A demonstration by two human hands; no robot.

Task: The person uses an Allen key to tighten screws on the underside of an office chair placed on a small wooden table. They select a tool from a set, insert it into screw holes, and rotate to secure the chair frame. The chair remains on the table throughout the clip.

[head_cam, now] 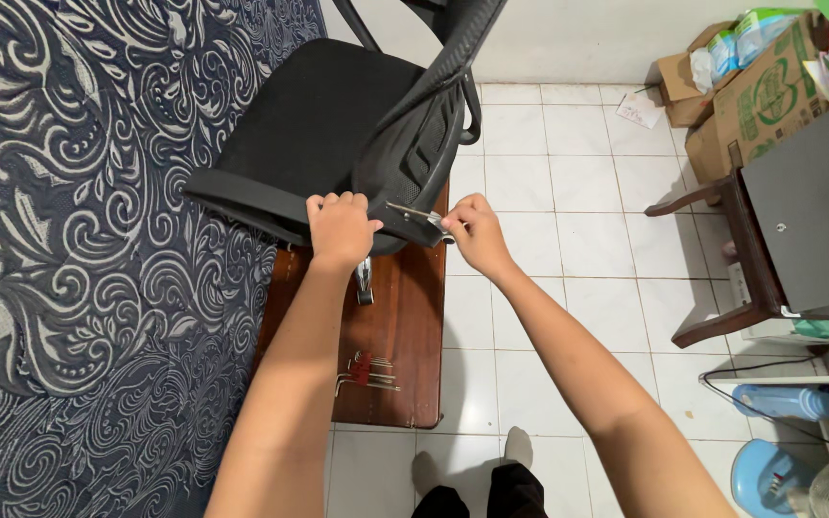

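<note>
My left hand point(340, 228) has its fingers curled tight over the front edge of a black office chair point(323, 134) that lies tipped across a low wooden board point(405, 317) on the white tiled floor point(568, 249). My right hand point(477, 230) pinches a thin metal hex key point(413, 213), its tip set at the chair's underside beside the backrest joint. A red-held set of spare keys point(368, 372) lies on the board, nearer my feet. I judge the key could slip from its bolt if angled badly, or the chair could roll off the board if my left grip loosens.
</note>
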